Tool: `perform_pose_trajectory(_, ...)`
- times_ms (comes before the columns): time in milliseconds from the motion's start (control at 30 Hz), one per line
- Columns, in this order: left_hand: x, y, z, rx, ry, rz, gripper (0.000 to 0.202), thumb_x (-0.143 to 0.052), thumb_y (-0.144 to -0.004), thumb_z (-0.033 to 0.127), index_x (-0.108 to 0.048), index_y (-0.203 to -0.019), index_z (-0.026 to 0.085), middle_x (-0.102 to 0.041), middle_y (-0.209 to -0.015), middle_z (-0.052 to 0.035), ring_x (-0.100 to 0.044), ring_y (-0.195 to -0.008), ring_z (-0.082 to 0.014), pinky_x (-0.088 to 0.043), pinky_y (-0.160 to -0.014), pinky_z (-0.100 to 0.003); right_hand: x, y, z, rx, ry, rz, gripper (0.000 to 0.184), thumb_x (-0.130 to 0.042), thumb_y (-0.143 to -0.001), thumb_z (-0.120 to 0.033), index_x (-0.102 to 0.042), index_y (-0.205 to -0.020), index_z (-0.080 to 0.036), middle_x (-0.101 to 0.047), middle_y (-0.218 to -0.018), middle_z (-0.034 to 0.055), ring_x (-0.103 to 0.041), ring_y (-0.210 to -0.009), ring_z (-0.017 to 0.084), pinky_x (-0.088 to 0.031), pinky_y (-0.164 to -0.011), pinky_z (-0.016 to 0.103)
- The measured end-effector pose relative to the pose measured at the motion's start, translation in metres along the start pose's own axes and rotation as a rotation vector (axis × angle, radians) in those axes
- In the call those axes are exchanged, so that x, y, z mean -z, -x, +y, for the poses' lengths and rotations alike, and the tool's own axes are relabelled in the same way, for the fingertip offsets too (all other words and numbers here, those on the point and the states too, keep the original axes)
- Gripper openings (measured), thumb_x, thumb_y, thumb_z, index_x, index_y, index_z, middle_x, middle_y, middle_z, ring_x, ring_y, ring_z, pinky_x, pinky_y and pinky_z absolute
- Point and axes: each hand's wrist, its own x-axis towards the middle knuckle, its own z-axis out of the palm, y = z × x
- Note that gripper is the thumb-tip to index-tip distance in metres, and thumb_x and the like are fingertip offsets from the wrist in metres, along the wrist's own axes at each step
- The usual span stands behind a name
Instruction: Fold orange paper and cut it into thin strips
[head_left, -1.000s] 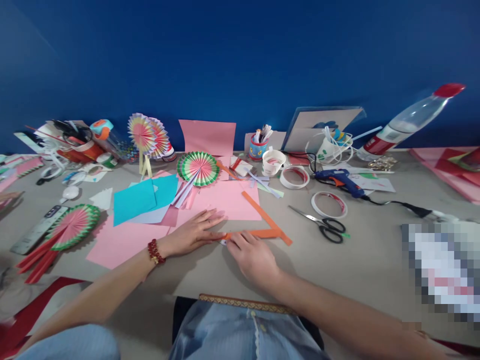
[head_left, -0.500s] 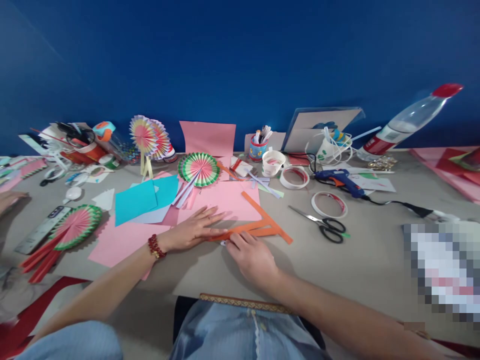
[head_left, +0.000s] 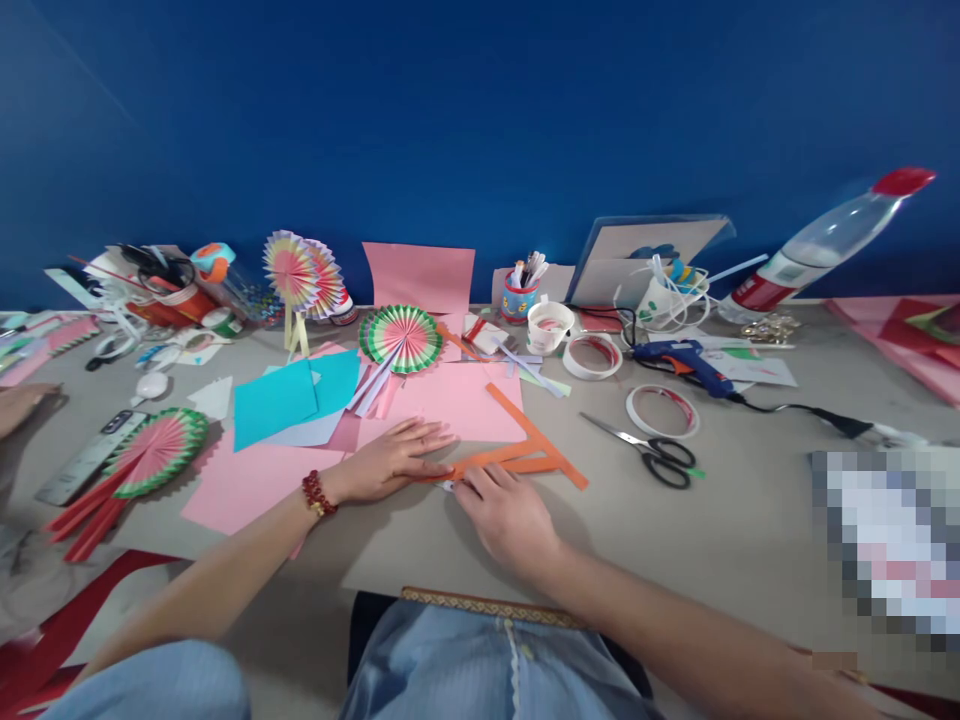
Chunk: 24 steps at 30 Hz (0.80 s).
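My left hand [head_left: 394, 458] lies flat with fingers stretched out on a pink paper sheet [head_left: 457, 400], its fingertips at the end of an orange paper strip [head_left: 510, 460]. My right hand [head_left: 506, 512] is curled, fingers pressed on the near end of that strip at the table's front. A second orange strip [head_left: 536, 435] crosses it diagonally. A red bead bracelet [head_left: 315, 493] is on my left wrist.
Scissors [head_left: 649, 452] lie right of the strips, with tape rolls [head_left: 661, 410] and a blue glue gun [head_left: 686, 362] behind. Folded paper fans [head_left: 400, 338] and blue paper [head_left: 289, 397] are to the left. A bottle [head_left: 825, 245] leans at the back right. Another person's hand [head_left: 19, 405] is at the left edge.
The orange strip under my fingers has swung up a little at its right end. My hands stay in nearly the same place.
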Motion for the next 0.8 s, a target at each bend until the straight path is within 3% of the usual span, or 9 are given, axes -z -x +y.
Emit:
perform_pose_trajectory(300,-0.002,0.001,0.004,-0.014,-0.035,0.036,0.058,-0.042,-0.102,0.016,-0.036,-0.154,0.04,-0.025,-0.165,-0.0006,-0.022,-0.154,-0.0246,-0.015,-0.125,-0.054,-0.004,-0.001,0.0,0.002,0.005,0.023,0.009,-0.064,-0.093,-0.016,-0.067,-0.101,-0.019,-0.065,-0.093,0.0046,-0.054,-0.084,0.02,-0.039,-0.069,0.033)
perform_pose_trajectory(400,-0.004,0.003,0.005,-0.012,-0.048,0.08,0.056,-0.043,-0.101,0.016,-0.041,-0.152,0.04,-0.023,-0.166,-0.0008,-0.024,-0.153,-0.0258,-0.018,-0.124,-0.055,-0.005,-0.001,0.0,0.002,-0.005,0.027,0.009,-0.063,-0.093,-0.015,-0.067,-0.1,-0.019,-0.065,-0.093,0.0046,-0.054,-0.085,0.021,-0.039,-0.07,0.033)
perform_pose_trajectory(567,-0.006,0.016,0.007,-0.061,-0.08,0.195,0.055,-0.046,-0.098,0.019,-0.045,-0.15,0.036,-0.044,-0.156,-0.0021,-0.028,-0.152,-0.0272,-0.017,-0.123,-0.06,-0.007,0.0,0.001,-0.011,-0.025,-0.005,0.01,-0.065,-0.092,-0.016,-0.068,-0.1,-0.019,-0.065,-0.093,0.0037,-0.054,-0.085,0.021,-0.04,-0.069,0.034)
perform_pose_trajectory(800,-0.006,0.025,0.008,-0.071,-0.044,0.137,0.052,-0.046,-0.101,0.025,-0.04,-0.153,0.028,-0.042,-0.158,-0.0065,-0.025,-0.152,-0.0283,-0.028,-0.121,-0.054,-0.004,-0.001,0.0,-0.02,-0.036,-0.02,0.011,-0.065,-0.092,-0.015,-0.068,-0.101,-0.019,-0.065,-0.093,0.0039,-0.054,-0.086,0.021,-0.041,-0.07,0.034)
